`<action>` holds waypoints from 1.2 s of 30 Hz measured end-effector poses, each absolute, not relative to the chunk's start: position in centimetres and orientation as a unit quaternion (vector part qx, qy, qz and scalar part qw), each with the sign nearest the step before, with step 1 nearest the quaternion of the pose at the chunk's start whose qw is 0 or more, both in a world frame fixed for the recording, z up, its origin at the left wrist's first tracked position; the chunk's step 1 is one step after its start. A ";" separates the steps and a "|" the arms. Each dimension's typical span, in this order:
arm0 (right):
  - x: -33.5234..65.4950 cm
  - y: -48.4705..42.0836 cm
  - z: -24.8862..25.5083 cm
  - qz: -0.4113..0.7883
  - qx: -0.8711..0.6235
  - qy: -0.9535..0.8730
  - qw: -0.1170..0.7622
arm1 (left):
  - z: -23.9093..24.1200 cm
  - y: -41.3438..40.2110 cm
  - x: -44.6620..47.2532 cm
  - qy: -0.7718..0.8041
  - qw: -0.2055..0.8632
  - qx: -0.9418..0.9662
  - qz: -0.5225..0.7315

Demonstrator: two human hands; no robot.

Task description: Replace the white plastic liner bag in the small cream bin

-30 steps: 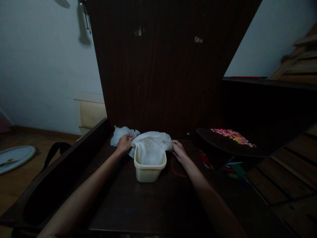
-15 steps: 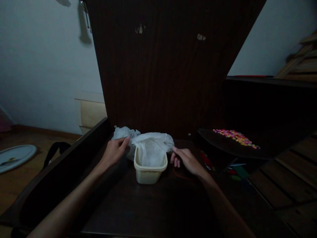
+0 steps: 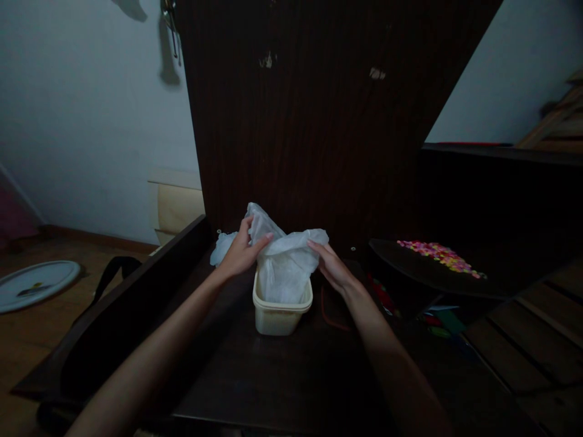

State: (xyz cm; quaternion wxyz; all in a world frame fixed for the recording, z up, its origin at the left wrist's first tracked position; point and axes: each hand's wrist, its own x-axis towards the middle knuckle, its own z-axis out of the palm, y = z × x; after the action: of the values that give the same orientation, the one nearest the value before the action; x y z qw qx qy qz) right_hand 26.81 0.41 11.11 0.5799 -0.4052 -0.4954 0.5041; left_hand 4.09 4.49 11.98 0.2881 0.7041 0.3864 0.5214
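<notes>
Two hands (image 3: 240,255) on one bag (image 3: 286,276) partly in one tub (image 3: 280,321).

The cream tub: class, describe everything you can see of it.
The cream tub looks like plastic: box-shaped, with rounded corners and a raised rim round its open top. It stands upright on the dark wooden surface, between the forearms. A thin, crumpled white bag goes down into it and spreads above its far side, hiding that rim and the tub's inside. The left hand and right hand touch the bag; neither visibly touches the tub.
</notes>
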 end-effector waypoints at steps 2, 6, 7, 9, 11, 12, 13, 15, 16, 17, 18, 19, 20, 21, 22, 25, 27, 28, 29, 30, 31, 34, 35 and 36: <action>26.1 0.8 11.7 0.498 -0.397 -0.529 0.561 | 12.5 5.1 5.0 0.397 0.252 0.715 0.517; 25.1 2.4 11.9 0.460 -0.442 -0.514 0.574 | 13.6 6.3 6.6 0.411 0.232 0.715 0.515; 25.0 3.1 11.9 0.454 -0.457 -0.491 0.586 | 13.9 6.7 6.9 0.415 0.239 0.711 0.515; 25.2 4.4 11.5 0.444 -0.485 -0.443 0.609 | 14.3 7.3 7.3 0.428 0.248 0.701 0.514; 25.9 5.5 10.9 0.436 -0.513 -0.406 0.618 | 14.3 7.8 7.2 0.448 0.252 0.691 0.508; 26.4 5.9 10.4 0.434 -0.529 -0.388 0.617 | 14.2 7.9 7.0 0.461 0.251 0.687 0.503; 27.0 6.1 9.9 0.433 -0.546 -0.372 0.613 | 14.0 7.9 6.7 0.475 0.248 0.683 0.496; 28.1 6.0 8.8 0.440 -0.574 -0.347 0.597 | 13.5 7.7 5.7 0.500 0.237 0.682 0.478; 28.6 5.7 8.3 0.447 -0.585 -0.340 0.585 | 13.3 7.5 5.2 0.510 0.231 0.684 0.467; 29.1 5.4 7.8 0.457 -0.595 -0.335 0.571 | 13.1 7.4 4.7 0.517 0.228 0.689 0.454; 29.5 5.0 7.3 0.466 -0.603 -0.333 0.555 | 12.8 7.2 4.2 0.521 0.230 0.696 0.437; 29.9 4.6 7.0 0.475 -0.609 -0.333 0.540 | 12.6 7.0 3.8 0.520 0.236 0.706 0.418; 30.2 4.3 6.7 0.481 -0.615 -0.335 0.527 | 12.5 6.9 3.5 0.517 0.244 0.718 0.398; 30.4 4.0 6.6 0.484 -0.619 -0.338 0.518 | 12.3 6.8 3.4 0.511 0.253 0.729 0.379; 30.6 3.7 6.5 0.484 -0.621 -0.343 0.512 | 12.1 6.8 3.3 0.506 0.261 0.738 0.362; 30.6 3.3 6.7 0.468 -0.618 -0.362 0.518 | 11.8 6.9 3.7 0.496 0.266 0.755 0.338; 30.3 3.2 7.0 0.448 -0.610 -0.378 0.532 | 11.8 7.1 4.3 0.491 0.259 0.760 0.337; 30.1 3.2 7.2 0.435 -0.608 -0.385 0.541 | 11.8 7.3 4.6 0.488 0.256 0.763 0.339; 29.9 3.2 7.4 0.423 -0.605 -0.392 0.550 | 11.9 7.5 4.9 0.485 0.252 0.765 0.340; 29.6 3.2 7.5 0.411 -0.601 -0.397 0.559 | 12.0 7.7 5.2 0.483 0.248 0.768 0.340; 29.4 3.3 7.6 0.401 -0.596 -0.402 0.568 | 12.1 7.9 5.5 0.484 0.244 0.768 0.340; 29.0 3.6 7.6 0.372 -0.576 -0.447 0.574 | 12.2 8.5 6.1 0.509 0.225 0.759 0.338; 29.1 3.7 7.4 0.364 -0.575 -0.465 0.566 | 12.1 8.7 6.2 0.524 0.218 0.752 0.335; 29.1 3.7 7.1 0.360 -0.578 -0.481 0.553 | 11.9 8.9 6.3 0.539 0.212 0.745 0.330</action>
State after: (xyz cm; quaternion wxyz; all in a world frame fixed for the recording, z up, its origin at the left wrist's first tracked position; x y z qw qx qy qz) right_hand 29.12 3.74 7.13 0.5526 -0.5777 -0.4807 0.3603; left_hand 6.28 8.94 11.93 0.2123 0.7451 0.5393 0.3299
